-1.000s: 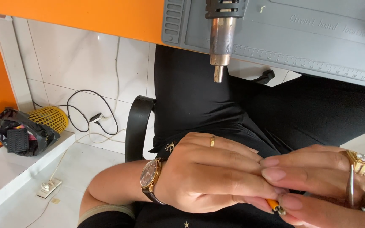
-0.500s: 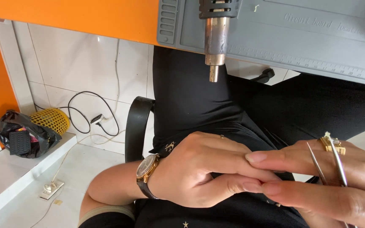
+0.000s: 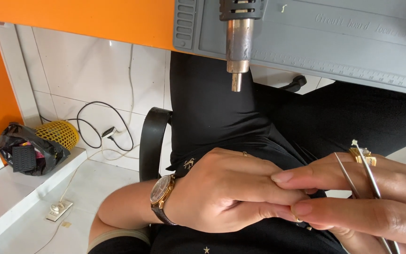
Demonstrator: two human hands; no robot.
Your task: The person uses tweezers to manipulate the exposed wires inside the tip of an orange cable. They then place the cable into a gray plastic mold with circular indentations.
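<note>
My left hand [image 3: 222,193], with a gold watch [image 3: 160,192] on the wrist, is curled over my lap in black clothing. Its fingertips press against the fingers of my right hand [image 3: 367,202]. Whether anything small lies between them is hidden. My right hand wears a gold ring [image 3: 363,155] and holds thin metal tweezers [image 3: 365,171] pointing upward. A tiny pale piece [image 3: 353,142] sits at the tweezer tip.
A hot-air tool's metal nozzle [image 3: 238,47] sticks out over the edge of a grey work mat [image 3: 334,42] on an orange tabletop [image 3: 81,16]. A black chair armrest [image 3: 152,141] is at left. Cables [image 3: 95,122], a black bag [image 3: 24,150] and yellow mesh [image 3: 59,134] lie on the white ledge.
The tweezers in my right hand have swung up and leftward into fuller view. A small orange bit seen between the fingers a second ago no longer shows. My left hand has barely moved.
</note>
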